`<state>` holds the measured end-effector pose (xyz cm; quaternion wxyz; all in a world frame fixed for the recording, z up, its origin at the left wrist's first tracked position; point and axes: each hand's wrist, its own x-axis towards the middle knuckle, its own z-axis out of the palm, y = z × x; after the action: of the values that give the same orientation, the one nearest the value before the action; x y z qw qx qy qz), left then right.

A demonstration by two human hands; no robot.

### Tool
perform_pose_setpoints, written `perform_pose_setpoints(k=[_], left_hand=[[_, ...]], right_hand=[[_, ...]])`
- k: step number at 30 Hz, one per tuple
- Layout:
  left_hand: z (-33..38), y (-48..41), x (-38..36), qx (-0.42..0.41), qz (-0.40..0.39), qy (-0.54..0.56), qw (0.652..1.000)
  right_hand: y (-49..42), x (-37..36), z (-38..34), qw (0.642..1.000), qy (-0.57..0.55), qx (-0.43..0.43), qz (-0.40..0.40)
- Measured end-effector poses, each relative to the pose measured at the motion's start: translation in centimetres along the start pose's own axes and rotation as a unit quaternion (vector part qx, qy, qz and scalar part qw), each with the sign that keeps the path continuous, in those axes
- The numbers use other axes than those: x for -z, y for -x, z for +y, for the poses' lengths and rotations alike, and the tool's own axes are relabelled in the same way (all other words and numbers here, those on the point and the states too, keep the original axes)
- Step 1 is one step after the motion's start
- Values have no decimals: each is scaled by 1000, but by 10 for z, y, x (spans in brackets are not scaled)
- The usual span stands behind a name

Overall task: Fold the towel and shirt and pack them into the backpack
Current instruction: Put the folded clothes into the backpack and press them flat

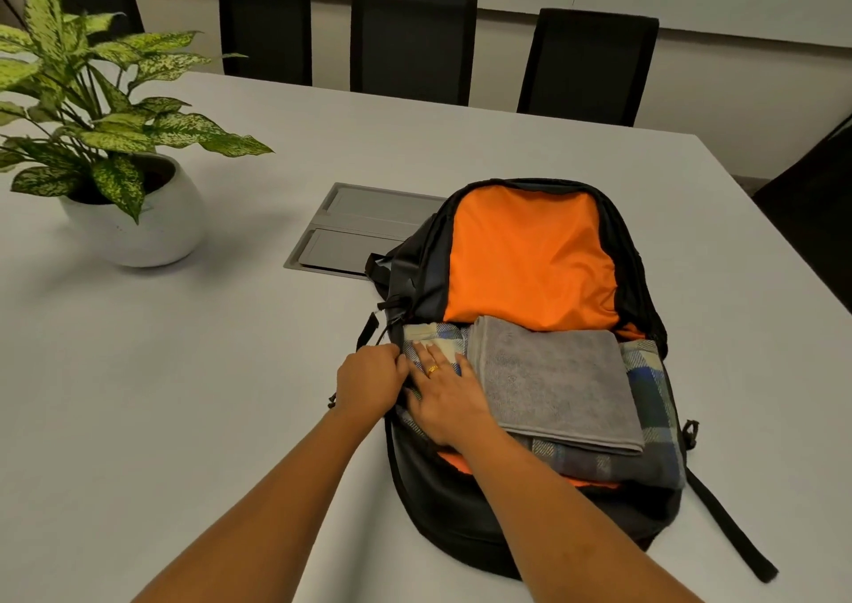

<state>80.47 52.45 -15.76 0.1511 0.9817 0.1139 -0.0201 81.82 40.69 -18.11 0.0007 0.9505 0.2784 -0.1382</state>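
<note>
A black backpack (465,528) with an orange lining lies open on the white table. Inside it a folded grey towel (553,381) rests on top of a folded plaid shirt (650,386). My right hand (445,395) lies flat with straight fingers on the shirt's left part, just left of the towel. My left hand (369,379) has its fingers curled round the backpack's left edge beside the shirt.
A potted plant in a white pot (133,229) stands at the left of the table (184,395). A grey cable hatch (355,229) is set into the table behind the backpack. Black chairs (412,40) line the far side. A backpack strap (733,524) trails at the right.
</note>
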Motion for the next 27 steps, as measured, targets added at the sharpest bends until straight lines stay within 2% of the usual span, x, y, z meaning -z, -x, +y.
perform_pose_setpoints(k=[4, 10, 12, 16, 19, 23, 27], left_hand=[[0, 11, -2, -7, 22, -30, 999], [3, 17, -3, 10, 9, -24, 1000], [5, 19, -2, 29, 4, -11, 1000], [6, 28, -5, 52, 6, 45, 998], [12, 45, -11, 61, 39, 117, 991], [22, 67, -25, -12, 110, 134, 985], [31, 83, -37, -120, 105, 72, 985]], right_hand=[[-16, -1, 0, 1000, 5, -16, -25], [-20, 3, -2, 999, -6, -30, -31], [-16, 4, -2, 999, -34, -12, 10], [11, 2, 2, 981, -96, 49, 160], [41, -6, 12, 960, -157, 104, 206], [83, -15, 26, 945, -217, 101, 223], [121, -25, 36, 942, -210, 66, 253]])
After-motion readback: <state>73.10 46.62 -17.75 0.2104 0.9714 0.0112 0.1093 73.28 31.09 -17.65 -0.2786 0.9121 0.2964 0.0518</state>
